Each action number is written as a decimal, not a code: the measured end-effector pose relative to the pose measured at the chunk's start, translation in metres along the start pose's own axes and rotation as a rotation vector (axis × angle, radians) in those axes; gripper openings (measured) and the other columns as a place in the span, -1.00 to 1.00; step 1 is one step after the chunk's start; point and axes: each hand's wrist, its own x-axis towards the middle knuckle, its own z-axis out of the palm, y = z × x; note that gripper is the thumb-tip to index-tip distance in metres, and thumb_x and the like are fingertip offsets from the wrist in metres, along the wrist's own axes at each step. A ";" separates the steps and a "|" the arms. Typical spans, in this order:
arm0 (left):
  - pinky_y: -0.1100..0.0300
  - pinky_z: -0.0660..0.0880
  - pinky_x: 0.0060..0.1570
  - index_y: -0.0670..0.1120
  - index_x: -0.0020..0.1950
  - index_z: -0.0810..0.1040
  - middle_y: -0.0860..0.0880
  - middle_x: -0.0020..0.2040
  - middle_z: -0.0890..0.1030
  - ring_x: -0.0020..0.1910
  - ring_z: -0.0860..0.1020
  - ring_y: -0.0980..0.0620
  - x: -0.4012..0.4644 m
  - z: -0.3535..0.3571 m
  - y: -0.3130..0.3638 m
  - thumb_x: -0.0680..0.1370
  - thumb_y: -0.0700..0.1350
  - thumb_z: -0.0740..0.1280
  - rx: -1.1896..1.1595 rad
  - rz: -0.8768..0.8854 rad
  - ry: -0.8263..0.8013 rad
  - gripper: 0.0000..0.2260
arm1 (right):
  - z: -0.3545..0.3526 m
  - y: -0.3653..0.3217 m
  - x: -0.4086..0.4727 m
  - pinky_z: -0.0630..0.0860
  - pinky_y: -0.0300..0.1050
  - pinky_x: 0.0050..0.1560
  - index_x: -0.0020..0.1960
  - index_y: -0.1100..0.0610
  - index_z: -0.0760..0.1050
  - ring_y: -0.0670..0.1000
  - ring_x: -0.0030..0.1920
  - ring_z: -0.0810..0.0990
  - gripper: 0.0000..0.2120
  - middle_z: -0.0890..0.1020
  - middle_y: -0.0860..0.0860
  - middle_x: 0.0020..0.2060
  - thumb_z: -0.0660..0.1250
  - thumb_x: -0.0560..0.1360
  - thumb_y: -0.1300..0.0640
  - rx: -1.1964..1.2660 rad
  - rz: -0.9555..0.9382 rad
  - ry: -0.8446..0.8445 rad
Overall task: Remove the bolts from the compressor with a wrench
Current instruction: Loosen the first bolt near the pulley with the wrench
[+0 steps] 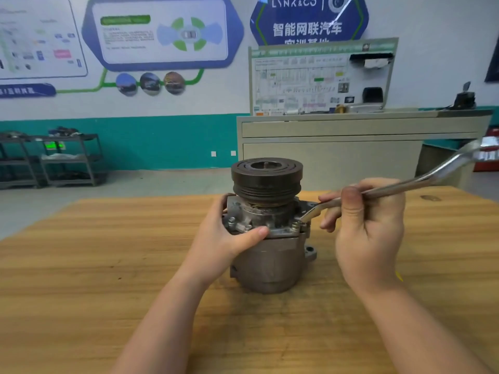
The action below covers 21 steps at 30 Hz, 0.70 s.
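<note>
Right hand [367, 228] grips wrench [405, 184] on bolt [295, 226]; compressor [270, 238] mid-table [81, 265].

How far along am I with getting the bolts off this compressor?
Done: nothing clearly; no loose bolts lie on the table. In hand: your left hand grips the compressor while your right hand holds the wrench on the bolt at its right flange. Left: that bolt, plus fasteners visible on the left side.

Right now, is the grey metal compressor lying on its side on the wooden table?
No, the grey metal compressor stands upright on the wooden table, with its dark round pulley on top.
</note>
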 end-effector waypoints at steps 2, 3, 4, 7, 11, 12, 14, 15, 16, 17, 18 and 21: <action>0.23 0.52 0.14 0.22 0.29 0.40 0.25 0.16 0.60 0.15 0.55 0.29 0.000 0.001 0.000 0.20 0.29 0.53 0.005 -0.003 0.010 -0.29 | -0.001 0.001 -0.002 0.51 -0.17 -0.39 -0.02 -0.25 0.37 -0.09 -0.43 0.57 -0.97 0.63 -0.04 -0.24 0.19 0.60 -0.14 -0.051 -0.077 -0.079; 0.26 0.52 0.12 0.24 0.27 0.40 0.26 0.16 0.59 0.15 0.55 0.29 0.000 0.001 -0.001 0.20 0.30 0.53 0.007 -0.004 0.014 -0.31 | -0.001 0.002 -0.003 0.52 -0.10 -0.40 -0.02 -0.19 0.40 -0.10 -0.42 0.58 -0.95 0.62 0.03 -0.26 0.19 0.61 -0.11 -0.091 -0.111 -0.112; 0.29 0.52 0.10 0.26 0.26 0.40 0.27 0.15 0.59 0.15 0.55 0.30 0.000 0.001 -0.001 0.20 0.30 0.53 0.009 -0.002 0.016 -0.33 | -0.002 0.004 -0.004 0.52 -0.04 -0.42 -0.01 -0.10 0.43 -0.10 -0.41 0.58 -0.90 0.61 0.05 -0.28 0.20 0.61 -0.10 -0.127 -0.137 -0.131; 0.39 0.51 0.01 0.29 0.22 0.41 0.30 0.13 0.59 0.13 0.55 0.31 -0.001 0.002 0.000 0.22 0.30 0.52 0.006 0.017 0.024 -0.38 | 0.001 0.005 -0.007 0.52 -0.08 -0.37 -0.03 0.06 0.49 -0.13 -0.36 0.56 -0.81 0.57 -0.05 -0.28 0.24 0.60 -0.05 -0.160 -0.198 -0.164; 0.44 0.49 -0.03 0.26 0.17 0.44 0.30 0.09 0.62 0.09 0.59 0.27 0.000 0.003 0.001 0.23 0.22 0.54 -0.006 0.056 0.038 -0.44 | 0.009 0.002 -0.017 0.53 -0.14 -0.25 -0.03 0.13 0.48 -0.04 -0.24 0.58 -0.93 0.57 0.01 -0.19 0.31 0.57 0.12 -0.195 -0.352 -0.304; 0.44 0.49 -0.04 0.26 0.16 0.45 0.30 0.08 0.62 0.08 0.59 0.27 0.000 0.003 0.002 0.22 0.23 0.54 -0.002 0.061 0.041 -0.45 | 0.011 0.001 -0.020 0.52 -0.14 -0.23 -0.03 0.15 0.47 -0.01 -0.23 0.58 -0.91 0.59 0.06 -0.20 0.27 0.60 0.14 -0.236 -0.410 -0.344; 0.44 0.48 -0.05 0.24 0.14 0.45 0.29 0.06 0.62 0.06 0.60 0.27 0.001 0.003 0.002 0.21 0.25 0.52 0.002 0.071 0.047 -0.46 | 0.014 0.002 -0.024 0.49 -0.16 -0.24 -0.05 0.17 0.45 0.00 -0.24 0.55 -0.86 0.59 0.11 -0.24 0.20 0.63 0.13 -0.306 -0.481 -0.337; 0.45 0.48 -0.06 0.23 0.14 0.46 0.29 0.06 0.63 0.06 0.60 0.27 0.000 0.003 0.002 0.22 0.25 0.51 -0.001 0.072 0.050 -0.46 | 0.015 0.003 -0.026 0.47 -0.18 -0.25 -0.06 0.16 0.43 -0.02 -0.25 0.53 -0.85 0.57 0.07 -0.24 0.19 0.63 0.11 -0.304 -0.459 -0.287; 0.47 0.47 -0.06 0.23 0.14 0.46 0.29 0.06 0.62 0.06 0.59 0.29 -0.001 0.004 0.002 0.23 0.24 0.52 -0.003 0.070 0.052 -0.47 | 0.016 0.004 -0.026 0.45 -0.22 -0.26 -0.07 0.13 0.42 -0.07 -0.27 0.51 -0.81 0.54 0.03 -0.23 0.15 0.65 0.06 -0.260 -0.383 -0.207; 0.49 0.47 -0.08 0.24 0.15 0.46 0.32 0.06 0.61 0.06 0.58 0.31 -0.002 0.004 0.003 0.25 0.24 0.54 -0.003 0.070 0.053 -0.48 | 0.017 0.005 -0.027 0.43 -0.23 -0.27 -0.08 0.08 0.43 -0.10 -0.31 0.49 -0.76 0.52 0.00 -0.24 0.10 0.66 0.00 -0.169 -0.270 -0.110; 0.51 0.46 -0.09 0.26 0.14 0.45 0.34 0.06 0.60 0.06 0.57 0.33 -0.003 0.005 0.004 0.27 0.23 0.56 -0.004 0.067 0.052 -0.48 | 0.019 0.004 -0.026 0.41 -0.22 -0.31 -0.10 0.00 0.45 -0.09 -0.36 0.47 -0.73 0.53 0.00 -0.25 0.05 0.66 -0.04 -0.055 -0.144 -0.003; 0.54 0.45 -0.11 0.30 0.13 0.45 0.40 0.05 0.58 0.06 0.55 0.38 -0.004 0.005 0.006 0.28 0.23 0.53 -0.010 0.050 0.052 -0.52 | 0.021 0.002 -0.020 0.36 -0.24 -0.47 -0.21 -0.13 0.44 -0.02 -0.51 0.42 -0.66 0.58 -0.02 -0.34 0.00 0.65 -0.03 0.205 0.176 0.235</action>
